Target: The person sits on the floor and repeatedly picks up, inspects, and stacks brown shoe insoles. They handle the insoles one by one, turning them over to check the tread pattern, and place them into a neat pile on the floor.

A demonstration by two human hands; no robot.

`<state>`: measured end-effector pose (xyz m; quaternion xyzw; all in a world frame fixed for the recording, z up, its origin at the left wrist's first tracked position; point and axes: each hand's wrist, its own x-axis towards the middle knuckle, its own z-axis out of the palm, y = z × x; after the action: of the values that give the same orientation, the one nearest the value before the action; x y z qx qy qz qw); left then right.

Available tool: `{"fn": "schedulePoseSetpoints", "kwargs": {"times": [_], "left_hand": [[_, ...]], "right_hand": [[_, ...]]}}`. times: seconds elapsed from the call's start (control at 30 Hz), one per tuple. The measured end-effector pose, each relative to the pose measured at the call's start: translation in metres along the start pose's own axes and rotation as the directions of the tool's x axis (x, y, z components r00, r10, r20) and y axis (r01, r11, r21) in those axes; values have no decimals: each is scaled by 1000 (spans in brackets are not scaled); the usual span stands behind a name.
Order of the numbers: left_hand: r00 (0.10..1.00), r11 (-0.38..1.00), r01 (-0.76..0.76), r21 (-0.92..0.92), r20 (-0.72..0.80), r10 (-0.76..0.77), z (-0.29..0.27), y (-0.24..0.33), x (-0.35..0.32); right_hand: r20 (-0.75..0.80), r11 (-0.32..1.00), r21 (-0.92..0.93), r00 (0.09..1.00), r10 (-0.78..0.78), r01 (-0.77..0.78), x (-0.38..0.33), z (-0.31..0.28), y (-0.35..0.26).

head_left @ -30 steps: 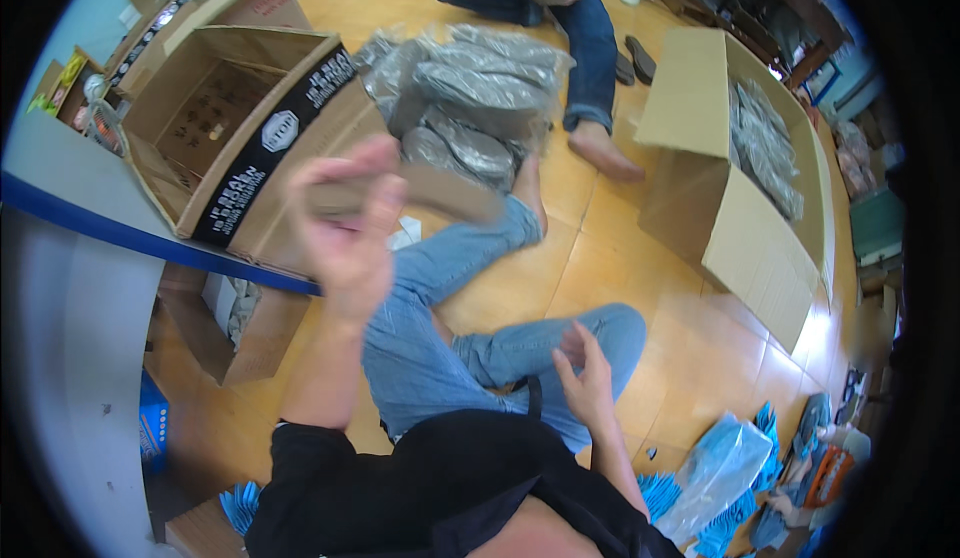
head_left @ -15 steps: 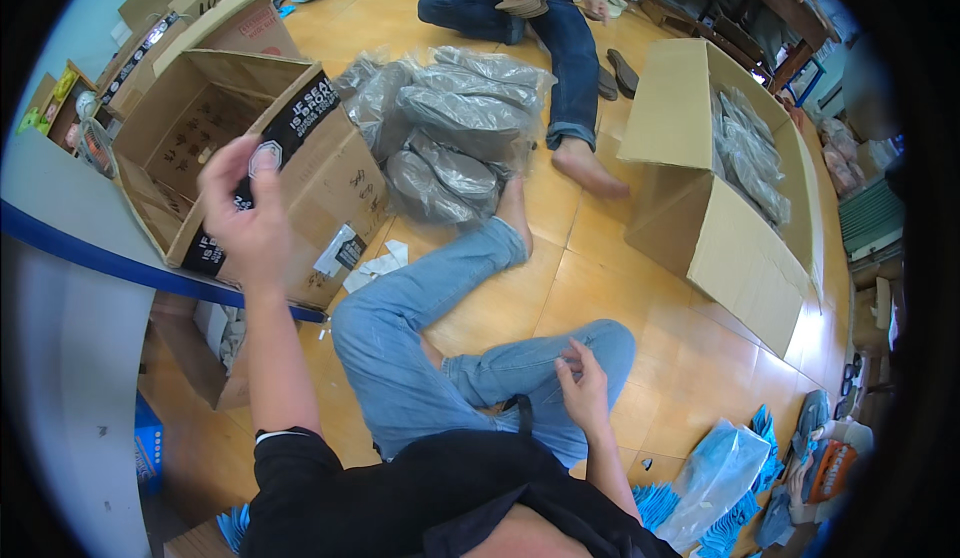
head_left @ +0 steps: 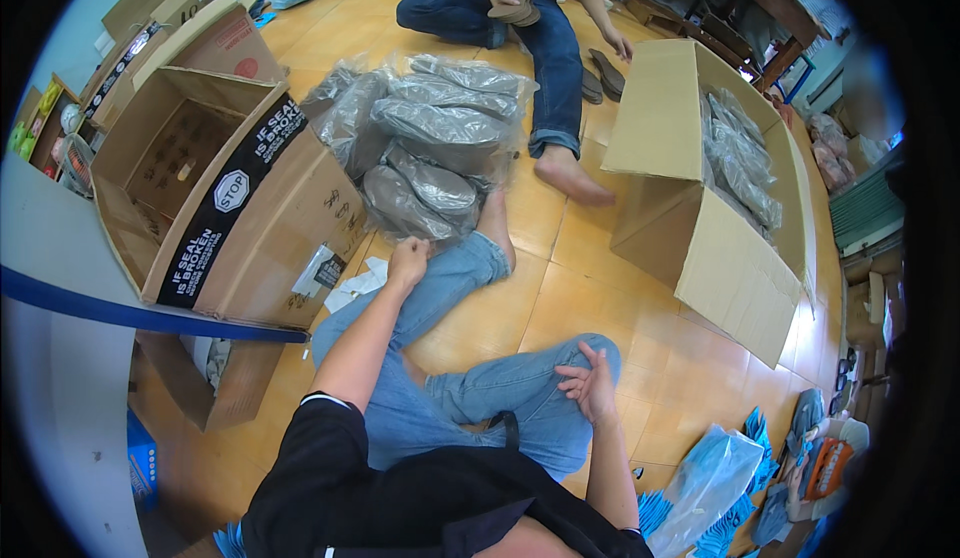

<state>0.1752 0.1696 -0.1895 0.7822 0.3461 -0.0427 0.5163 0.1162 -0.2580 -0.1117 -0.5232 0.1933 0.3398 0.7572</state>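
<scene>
My left hand [head_left: 409, 262] reaches forward over my left shin to the near edge of a pile of clear plastic bags [head_left: 430, 128] packed with flat grey-brown shoe soles. Its fingers are bent and closed at that edge; whether they pinch the plastic is hidden. My right hand [head_left: 590, 383] is held palm up by my right knee, fingers apart, with nothing in it. Left of the pile, an open cardboard box [head_left: 310, 223] with a black printed strip tilts on a blue-edged surface, its inside bare. Torn white paper [head_left: 360, 283] lies beside my left leg.
A larger open carton [head_left: 690, 228] at right holds more bagged soles [head_left: 740, 163]. Opposite sits a co-worker [head_left: 555, 78] holding brown soles [head_left: 516, 10], with two dark soles [head_left: 603, 76] alongside. Blue packets and a plastic bag [head_left: 705, 483] lie lower right.
My left hand has come down from over the cardboard box, moving right to the near edge of the bagged soles. My right hand's fingers have spread. The co-worker's hand reached toward the carton.
</scene>
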Motion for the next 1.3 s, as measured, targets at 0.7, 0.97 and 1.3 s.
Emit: {"fn": "schedulePoseSetpoints", "kwargs": {"times": [0.7,0.97,1.3], "left_hand": [[833,706,-390,590,-100,544,-58,32,-16],[933,934,-334,127,-96,347,-55,7,-8],[765,814,-562,144,-282,578,-48,39,-14]], "right_hand": [[-43,982,-170,995,-91,83,7,2,7],[-76,972,-221,992,-102,83,4,5,5],[-84,968,-235,991,-106,83,7,7,4]]}}
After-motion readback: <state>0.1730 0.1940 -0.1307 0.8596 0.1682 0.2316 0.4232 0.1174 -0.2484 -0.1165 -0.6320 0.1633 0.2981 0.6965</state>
